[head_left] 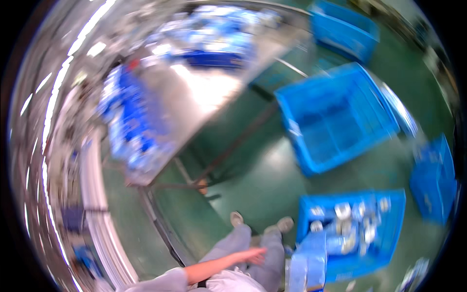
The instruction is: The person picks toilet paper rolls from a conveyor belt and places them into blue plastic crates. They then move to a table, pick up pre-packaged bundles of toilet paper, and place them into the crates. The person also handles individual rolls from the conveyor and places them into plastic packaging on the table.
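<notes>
My left hand point(252, 255) reaches across in front of my grey trousers, its fingers loosely stretched out and slightly blurred, with nothing seen in them. My right hand is not in view. Just right of my legs, a stack of clear bluish plastic packs point(307, 263) overlaps the near left corner of a blue crate point(400, 219). That crate holds several transparent packs point(348, 238) with white round parts. Whether anything supports the stack from below is hidden.
A metal table point(194, 104) at the upper left bears blue packs point(134, 114) and a blurred heap of blue-white packages point(214, 29). A large blue crate point(335, 114) stands right of it on the green floor. More blue crates point(343, 29) are farther off.
</notes>
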The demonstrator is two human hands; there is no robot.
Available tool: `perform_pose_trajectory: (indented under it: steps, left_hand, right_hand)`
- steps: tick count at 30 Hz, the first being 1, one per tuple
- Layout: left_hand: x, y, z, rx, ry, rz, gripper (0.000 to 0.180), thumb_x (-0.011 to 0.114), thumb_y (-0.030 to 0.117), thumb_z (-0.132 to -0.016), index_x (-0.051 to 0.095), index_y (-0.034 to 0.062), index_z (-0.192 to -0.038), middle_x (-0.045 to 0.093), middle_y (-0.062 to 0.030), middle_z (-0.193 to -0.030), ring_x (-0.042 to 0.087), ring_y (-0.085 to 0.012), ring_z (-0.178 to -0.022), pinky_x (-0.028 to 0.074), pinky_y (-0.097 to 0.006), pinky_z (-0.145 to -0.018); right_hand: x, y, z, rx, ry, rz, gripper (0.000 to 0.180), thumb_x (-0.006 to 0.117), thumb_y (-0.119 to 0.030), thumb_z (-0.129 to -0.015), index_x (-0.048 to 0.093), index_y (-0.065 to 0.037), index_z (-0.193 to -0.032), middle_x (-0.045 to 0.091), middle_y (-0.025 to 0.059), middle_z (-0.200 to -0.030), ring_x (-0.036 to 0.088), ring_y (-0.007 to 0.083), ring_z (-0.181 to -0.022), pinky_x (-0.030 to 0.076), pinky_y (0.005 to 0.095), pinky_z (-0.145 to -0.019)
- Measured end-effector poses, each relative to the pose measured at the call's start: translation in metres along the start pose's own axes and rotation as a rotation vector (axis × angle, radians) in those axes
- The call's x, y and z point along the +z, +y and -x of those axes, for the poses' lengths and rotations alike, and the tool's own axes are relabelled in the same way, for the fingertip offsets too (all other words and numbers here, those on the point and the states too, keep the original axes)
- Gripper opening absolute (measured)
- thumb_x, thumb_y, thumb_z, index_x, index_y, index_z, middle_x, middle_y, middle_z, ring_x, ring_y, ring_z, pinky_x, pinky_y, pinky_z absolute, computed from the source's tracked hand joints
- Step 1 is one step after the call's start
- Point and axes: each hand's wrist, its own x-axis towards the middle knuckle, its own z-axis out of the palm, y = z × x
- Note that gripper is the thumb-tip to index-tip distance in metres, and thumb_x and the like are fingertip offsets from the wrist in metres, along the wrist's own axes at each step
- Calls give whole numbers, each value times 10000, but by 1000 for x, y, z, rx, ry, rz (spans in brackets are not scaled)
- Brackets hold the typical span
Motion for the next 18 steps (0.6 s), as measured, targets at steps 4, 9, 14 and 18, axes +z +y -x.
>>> perform_pose_trajectory:
  steps: [4,9,14,18]
  left_hand:
    - [-6,29,-5,86,-219,142,466,534,361,-1036,551,16,-1349,640,-136,-1314,614,-231,-1214,496,-378,-1027]
    - [-24,68,32,182,-529,429,504,529,399,-1029,543,18,-1359,626,-143,-1328,615,-239,-1211,499,-385,-1025]
    - [-67,82,96,301,-777,661,543,524,437,-1022,534,19,-1369,613,-150,-1343,617,-247,-1207,501,-392,-1022]
    - [-122,74,158,456,-813,881,573,520,467,-1017,528,20,-1376,603,-156,-1355,618,-253,-1204,503,-397,-1020]
  right_hand:
    - [106,-66,2,180,-49,-740,632,424,-531,-1000,446,-130,-1487,494,265,-1430,530,285,-1285,445,561,-997]
    - [218,-130,31,50,17,-279,633,476,-530,-975,455,-141,-1474,531,207,-1385,550,301,-1238,451,545,-999]
    - [301,-141,58,-145,54,43,627,537,-521,-951,468,-151,-1452,564,140,-1346,558,297,-1214,454,517,-1013]
    - [335,-140,84,-262,56,313,625,585,-513,-931,479,-159,-1435,591,87,-1315,565,294,-1195,456,495,-1023]
